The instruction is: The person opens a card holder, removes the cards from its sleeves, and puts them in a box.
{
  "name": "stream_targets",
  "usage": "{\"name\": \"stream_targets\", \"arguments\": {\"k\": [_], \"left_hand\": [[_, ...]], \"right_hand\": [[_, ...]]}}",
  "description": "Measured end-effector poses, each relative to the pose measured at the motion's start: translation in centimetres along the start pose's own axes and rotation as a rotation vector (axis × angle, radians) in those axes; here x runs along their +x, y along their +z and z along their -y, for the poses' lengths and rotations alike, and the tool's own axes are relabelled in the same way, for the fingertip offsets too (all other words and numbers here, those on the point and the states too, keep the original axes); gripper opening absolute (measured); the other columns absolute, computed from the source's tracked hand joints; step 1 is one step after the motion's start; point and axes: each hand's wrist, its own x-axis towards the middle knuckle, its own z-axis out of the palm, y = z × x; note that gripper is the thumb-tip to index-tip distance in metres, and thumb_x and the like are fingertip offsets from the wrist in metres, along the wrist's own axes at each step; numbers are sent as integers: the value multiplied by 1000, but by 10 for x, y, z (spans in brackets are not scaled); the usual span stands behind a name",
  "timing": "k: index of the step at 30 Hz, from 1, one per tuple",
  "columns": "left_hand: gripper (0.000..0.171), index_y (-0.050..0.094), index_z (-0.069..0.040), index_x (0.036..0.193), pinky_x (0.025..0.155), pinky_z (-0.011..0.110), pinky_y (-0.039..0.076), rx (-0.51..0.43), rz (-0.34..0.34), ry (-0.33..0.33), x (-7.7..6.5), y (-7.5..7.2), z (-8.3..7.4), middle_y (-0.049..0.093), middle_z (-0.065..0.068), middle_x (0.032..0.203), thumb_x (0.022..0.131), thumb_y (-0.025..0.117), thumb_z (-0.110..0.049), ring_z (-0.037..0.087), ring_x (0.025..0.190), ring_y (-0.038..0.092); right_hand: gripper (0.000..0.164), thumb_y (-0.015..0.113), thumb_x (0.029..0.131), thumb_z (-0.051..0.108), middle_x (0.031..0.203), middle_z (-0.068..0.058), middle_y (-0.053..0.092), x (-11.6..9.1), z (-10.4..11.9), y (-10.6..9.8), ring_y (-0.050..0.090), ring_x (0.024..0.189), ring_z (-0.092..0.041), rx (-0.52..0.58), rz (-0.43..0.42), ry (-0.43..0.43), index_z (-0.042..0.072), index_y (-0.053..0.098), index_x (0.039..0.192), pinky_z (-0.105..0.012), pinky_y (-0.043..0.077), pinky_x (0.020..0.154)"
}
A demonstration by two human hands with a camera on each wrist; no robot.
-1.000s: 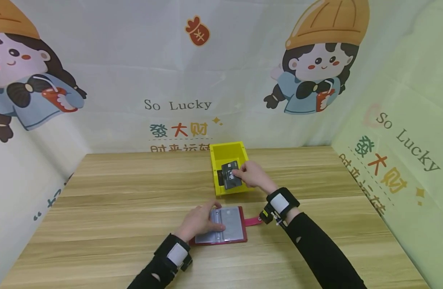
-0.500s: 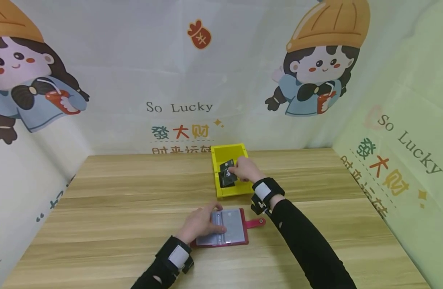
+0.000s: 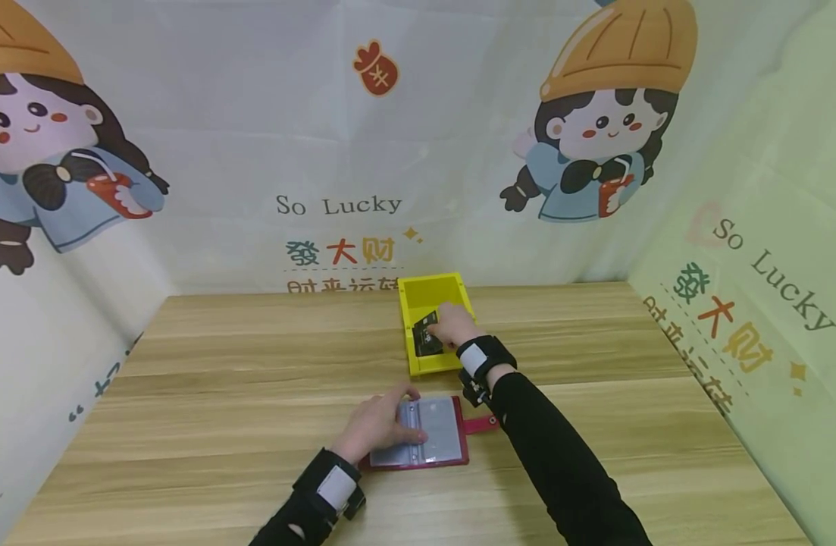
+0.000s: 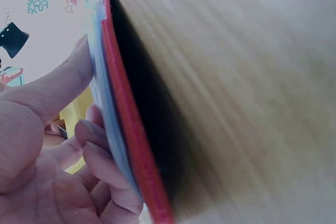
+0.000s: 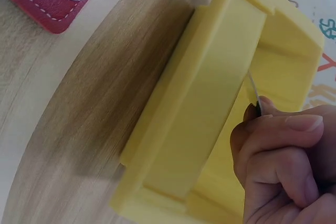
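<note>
Dark card (image 3: 424,329) now lower in yellow bin (image 3: 431,287), pinched by our right hand (image 3: 456,326). Our left hand (image 3: 372,428), thumb spread wide, presses red card holder (image 3: 441,430). We judge card drop-off; next wants pinch eased.

Two bare hands, left (image 3: 373,426) and right (image 3: 453,326), are showing. Two black wrist straps (image 3: 313,469) with white patches: one is circling each wrist. Two black fabric sleeves (image 3: 561,447) are showing. One yellow open-top plastic bin (image 3: 431,365) is standing. One red stitched card holder (image 3: 441,432) with clear pockets is lying open; one pink-red snap strap (image 3: 477,425) is extending. Black printed cards (image 3: 424,341): at least one is showing; overlap is obscuring exact count. One wood-grain table (image 3: 220,379) is supporting bin and holder.
</note>
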Motion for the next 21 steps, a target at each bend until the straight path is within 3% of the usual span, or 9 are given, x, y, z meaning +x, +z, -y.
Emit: {"name": "stream_targets", "arguments": {"k": [8,17,21], "left_hand": [[55,63,-14,129,73,35,37,-6,0,-20,0,0,-1,64,6,98,83,91,-26,22,86,55],[57,64,-13,129,71,33,36,-11,-8,-2,-2,-1,-2,64,6,95,82,92,-25,21,84,54],[57,64,-12,129,71,33,36,-12,-7,-1,-2,-1,-1,64,6,94,82,92,-25,21,83,54]], "right_hand": [[19,65,106,17,61,-4,50,3,5,11,48,51,-15,-67,-24,21,-2,67,105,-24,38,50],[27,71,102,17,109,-16,71,3,7,16,58,88,-25,-158,-123,7,-2,70,121,-34,49,78],[31,73,101,19,117,-17,72,6,7,19,59,92,-26,-183,-133,19,-2,69,123,-38,53,85]]}}
